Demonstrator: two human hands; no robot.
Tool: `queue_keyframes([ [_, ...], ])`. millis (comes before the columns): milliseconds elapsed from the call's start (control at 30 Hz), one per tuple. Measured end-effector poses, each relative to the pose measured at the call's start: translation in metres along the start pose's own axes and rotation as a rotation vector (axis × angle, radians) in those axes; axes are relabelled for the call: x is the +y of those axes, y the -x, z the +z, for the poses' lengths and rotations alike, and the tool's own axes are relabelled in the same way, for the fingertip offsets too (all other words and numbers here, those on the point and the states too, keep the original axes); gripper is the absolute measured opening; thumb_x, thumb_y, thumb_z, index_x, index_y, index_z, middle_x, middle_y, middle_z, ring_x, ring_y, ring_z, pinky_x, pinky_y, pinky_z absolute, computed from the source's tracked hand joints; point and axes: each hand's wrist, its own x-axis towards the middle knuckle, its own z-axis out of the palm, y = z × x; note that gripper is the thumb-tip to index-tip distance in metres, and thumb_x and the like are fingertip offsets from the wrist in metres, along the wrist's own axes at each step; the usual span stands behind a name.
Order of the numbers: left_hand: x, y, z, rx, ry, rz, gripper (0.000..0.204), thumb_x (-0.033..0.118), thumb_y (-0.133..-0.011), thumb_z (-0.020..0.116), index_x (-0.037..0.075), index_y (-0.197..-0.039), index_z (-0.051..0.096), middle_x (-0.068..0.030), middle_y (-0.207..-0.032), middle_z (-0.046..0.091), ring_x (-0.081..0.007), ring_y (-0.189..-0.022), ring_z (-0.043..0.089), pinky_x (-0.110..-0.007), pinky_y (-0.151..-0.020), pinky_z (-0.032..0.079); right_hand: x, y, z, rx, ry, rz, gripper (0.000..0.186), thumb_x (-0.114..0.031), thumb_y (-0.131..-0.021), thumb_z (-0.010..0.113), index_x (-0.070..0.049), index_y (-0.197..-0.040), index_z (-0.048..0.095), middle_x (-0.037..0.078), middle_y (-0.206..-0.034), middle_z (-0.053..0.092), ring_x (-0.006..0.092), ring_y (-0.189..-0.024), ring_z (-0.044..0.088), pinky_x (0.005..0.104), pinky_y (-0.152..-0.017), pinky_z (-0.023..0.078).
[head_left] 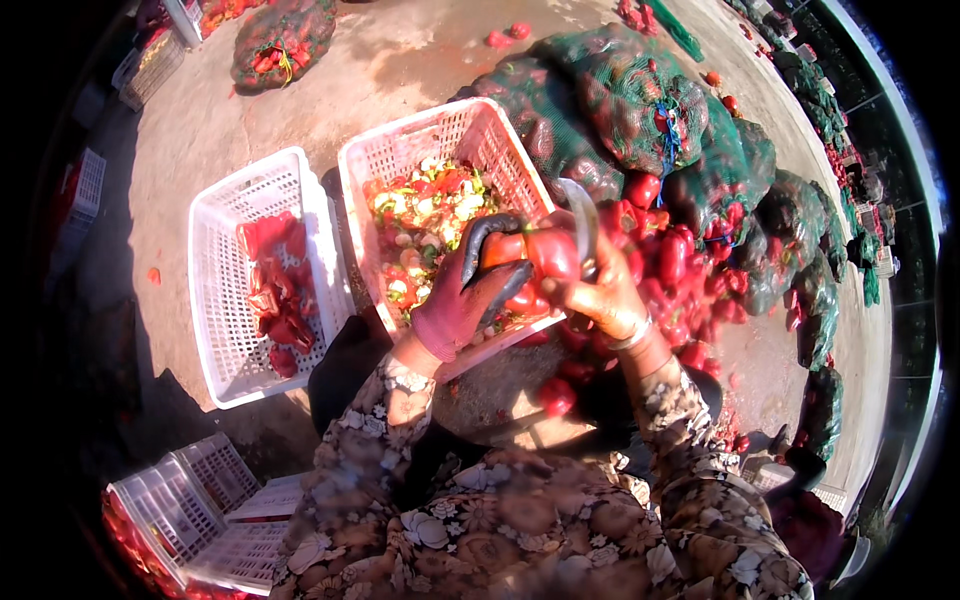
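My left hand (460, 300), in a pink glove with black fingers, is closed around a red pepper (550, 258) above a crate (365, 170). My right hand (605, 300), bare, grips a curved knife (582, 215) whose blade lies against the pepper’s right side; the handle is hidden in the fingers. The crate below holds pale cores, green stems and red scraps (420, 200). At left stands a white crate (215, 300) with red pepper pieces (275, 290). Many whole red peppers (672, 262) lie heaped just right of my hands.
Green mesh sacks of peppers (635, 115) are piled at the upper right, with more along the right. Another sack (280, 45) sits at the upper left. Several crates (190, 500) stand at the lower left. Loose peppers (555, 397) lie on the concrete floor (160, 220) near my legs.
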Motion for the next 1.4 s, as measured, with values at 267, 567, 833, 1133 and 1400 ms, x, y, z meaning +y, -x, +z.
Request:
queue_keyframes([
  [267, 0.011, 0.001, -0.007, 0.098, -0.341, 0.38, 0.034, 0.008, -0.096, 0.052, 0.001, -0.129, 0.05, -0.009, -0.122, 0.057, -0.0146, -0.112, 0.054, -0.029, -0.096, 0.045, 0.019, 0.003, -0.01, 0.06, -0.277, 0.086, 0.064, -0.019, -0.082, 0.062, 0.0, -0.139, 0.038, 0.008, -0.087, 0.062, 0.0122, -0.055, 0.055, 0.0219, -0.044, 0.044],
  [567, -0.021, -0.017, -0.003, 0.309, -0.1, 0.148, 0.049, 0.004, -0.09, 0.065, 0.001, -0.135, 0.046, -0.0083, -0.127, 0.056, -0.015, -0.108, 0.058, -0.027, -0.091, 0.05, 0.02, -0.006, -0.014, 0.278, 0.319, -0.31, 0.068, -0.01, -0.077, 0.069, -0.004, -0.138, 0.042, 0.009, -0.116, 0.06, 0.017, -0.097, 0.061, 0.0281, -0.079, 0.053],
  [833, -0.013, -0.001, 0.011, 0.174, 0.24, -0.24, 0.032, 0.011, -0.092, 0.063, 0.001, -0.122, 0.059, -0.0064, -0.104, 0.067, -0.0131, -0.095, 0.065, -0.027, -0.081, 0.053, 0.051, -0.007, -0.005, 0.226, 0.748, -0.627, 0.069, 0.003, -0.072, 0.067, -0.002, -0.137, 0.044, 0.014, -0.131, 0.056, 0.0255, -0.12, 0.056, 0.0361, -0.1, 0.047],
  [1133, -0.026, 0.001, -0.006, -0.063, 0.088, -0.187, 0.051, 0.015, -0.081, 0.073, 0.014, -0.13, 0.058, -0.0128, -0.127, 0.058, -0.0252, -0.123, 0.055, -0.037, -0.096, 0.053, 0.047, -0.009, 0.005, 0.131, 0.907, -0.585, 0.073, -0.005, -0.066, 0.069, -0.001, -0.137, 0.05, 0.015, -0.116, 0.065, 0.0245, -0.105, 0.065, 0.0342, -0.094, 0.049],
  [1400, -0.019, 0.009, -0.006, -0.159, -0.245, 0.189, 0.044, 0.015, -0.087, 0.068, 0.013, -0.129, 0.056, -0.0104, -0.127, 0.055, -0.0228, -0.118, 0.056, -0.037, -0.1, 0.048, 0.027, 0.014, 0.0, 0.035, 0.542, -0.147, 0.081, -0.009, -0.064, 0.073, -0.002, -0.141, 0.047, 0.009, -0.115, 0.066, 0.0116, -0.101, 0.063, 0.0286, -0.091, 0.048],
])
